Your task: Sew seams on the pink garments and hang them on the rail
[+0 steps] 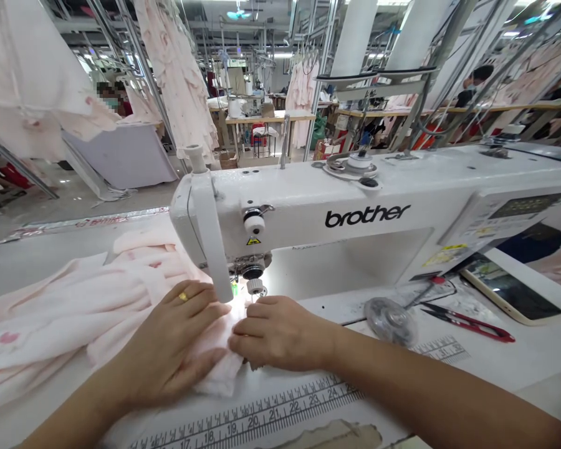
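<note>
Two flat hands on pink fabric

Both forearms were bare from the lower edge of the view up to the wrists; no sleeve, cuff or glove showed on either. The left hand wore one plain gold ring, a smooth band without a visible stone, seated low on a finger near the knuckle. The right hand carried no ring, and neither wrist bore a watch or bracelet. The fingernails that showed looked short and unpainted. Nothing of the person above the forearms came into the view.
</note>
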A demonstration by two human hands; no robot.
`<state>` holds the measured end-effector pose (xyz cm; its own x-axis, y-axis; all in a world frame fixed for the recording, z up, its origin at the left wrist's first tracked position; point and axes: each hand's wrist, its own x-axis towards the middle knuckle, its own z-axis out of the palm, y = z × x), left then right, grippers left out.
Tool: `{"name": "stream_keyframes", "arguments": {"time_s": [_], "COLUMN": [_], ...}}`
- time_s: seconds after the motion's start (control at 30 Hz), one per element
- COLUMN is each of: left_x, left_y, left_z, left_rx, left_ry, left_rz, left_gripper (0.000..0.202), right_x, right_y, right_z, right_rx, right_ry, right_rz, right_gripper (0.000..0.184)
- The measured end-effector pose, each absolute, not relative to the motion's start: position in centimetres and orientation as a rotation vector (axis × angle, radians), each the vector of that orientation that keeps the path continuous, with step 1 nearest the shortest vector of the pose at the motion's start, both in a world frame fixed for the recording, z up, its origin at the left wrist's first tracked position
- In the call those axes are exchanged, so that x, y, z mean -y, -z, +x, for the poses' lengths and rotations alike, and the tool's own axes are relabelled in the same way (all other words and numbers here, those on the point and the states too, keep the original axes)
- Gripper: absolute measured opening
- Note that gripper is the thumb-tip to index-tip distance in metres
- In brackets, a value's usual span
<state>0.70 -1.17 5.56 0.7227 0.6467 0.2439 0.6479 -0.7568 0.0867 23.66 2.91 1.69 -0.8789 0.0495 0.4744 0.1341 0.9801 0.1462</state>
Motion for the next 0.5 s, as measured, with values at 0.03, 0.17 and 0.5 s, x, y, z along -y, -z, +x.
{"name": "stream_keyframes", "arguments": {"time_s": [0.03,0.17,0.5], "left_x": [1.7,2.6,1.5], "left_y": [-5.6,-4.3,-2.7], "left_z": [1.1,3.2,3.0], "left_rx": [1.105,1.262,1.071], "left_ry": [0.413,0.418,0.455], "left_rz": [-2.912,-2.797,-2.536], "left_gripper": [0.035,0.052,0.025], "right_x": [-2.9,-2.8,-2.8], "right_y": [-1.4,-0.4,-1.2], "right_z": [23.7,23.6,23.7], "right_rx": [2.578,2.376,2.483], "right_ry": [0.208,0.075,0.044], "right_rz": [-0.183,-0.333,-0.256], "right_gripper": [0.013,0.018,0.02]}}
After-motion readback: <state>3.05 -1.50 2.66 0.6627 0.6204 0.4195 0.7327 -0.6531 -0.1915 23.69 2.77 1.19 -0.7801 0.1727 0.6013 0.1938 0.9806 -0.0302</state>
